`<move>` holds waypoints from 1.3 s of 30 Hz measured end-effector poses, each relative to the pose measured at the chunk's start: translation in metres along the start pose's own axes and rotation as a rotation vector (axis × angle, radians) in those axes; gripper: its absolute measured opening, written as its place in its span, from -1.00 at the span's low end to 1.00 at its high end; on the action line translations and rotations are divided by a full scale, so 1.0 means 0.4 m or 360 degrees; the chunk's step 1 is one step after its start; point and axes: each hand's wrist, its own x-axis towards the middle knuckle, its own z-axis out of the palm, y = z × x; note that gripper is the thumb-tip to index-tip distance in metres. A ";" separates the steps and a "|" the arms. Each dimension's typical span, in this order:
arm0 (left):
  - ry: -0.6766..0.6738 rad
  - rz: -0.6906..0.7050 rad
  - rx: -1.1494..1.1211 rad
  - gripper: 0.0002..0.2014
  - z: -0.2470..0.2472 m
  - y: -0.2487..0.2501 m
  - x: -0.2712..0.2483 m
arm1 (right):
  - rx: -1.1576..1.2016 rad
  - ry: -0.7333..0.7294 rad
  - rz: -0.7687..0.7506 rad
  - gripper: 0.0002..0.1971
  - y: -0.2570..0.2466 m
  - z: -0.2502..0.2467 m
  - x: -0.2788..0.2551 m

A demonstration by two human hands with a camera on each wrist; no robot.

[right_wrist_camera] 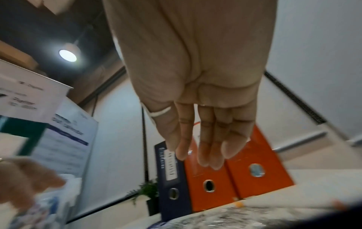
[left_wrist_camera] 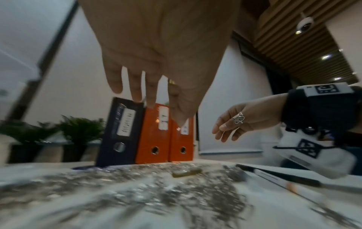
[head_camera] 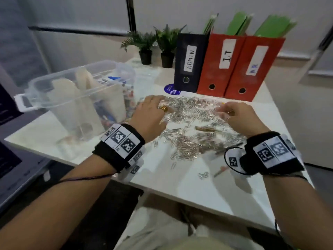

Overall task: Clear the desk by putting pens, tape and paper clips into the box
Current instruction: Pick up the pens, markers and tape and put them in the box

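Note:
A wide heap of silver paper clips (head_camera: 191, 121) covers the middle of the white desk (head_camera: 198, 186). The clear plastic box (head_camera: 81, 91) stands at the left, with tape rolls and small items inside. My left hand (head_camera: 156, 105) is held palm down over the heap's left side. Its fingers (left_wrist_camera: 137, 86) are straight, spread and hold nothing. My right hand (head_camera: 225, 110) hangs over the heap's right edge, and its fingers (right_wrist_camera: 207, 148) are straight, close together and empty. A black pen (head_camera: 228, 147) and an orange-tipped pen (head_camera: 220, 172) lie near my right wrist. A brownish stick-shaped item (head_camera: 205, 129) lies among the clips.
Three upright binders, one dark (head_camera: 191, 62) and two red (head_camera: 221, 65), stand behind the heap. Two potted plants (head_camera: 156, 46) are at the back. A blue round sticker (head_camera: 171, 90) lies by the dark binder. A laptop (head_camera: 16, 159) sits left of the desk. The desk's front edge is near my forearms.

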 end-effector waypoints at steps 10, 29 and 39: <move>-0.0653 0.0534 -0.0080 -0.59 0.126 0.264 0.051 | -0.0402 -0.0233 0.0639 -0.64 0.193 -0.061 -0.087; -0.1026 0.0364 0.0013 -0.79 0.148 0.402 0.118 | -0.0455 -0.0154 0.0548 -0.77 0.151 -0.081 -0.010; -0.1062 0.0386 0.0140 -0.83 0.120 0.342 0.134 | -0.0616 -0.0646 0.0056 -0.77 0.119 -0.036 0.110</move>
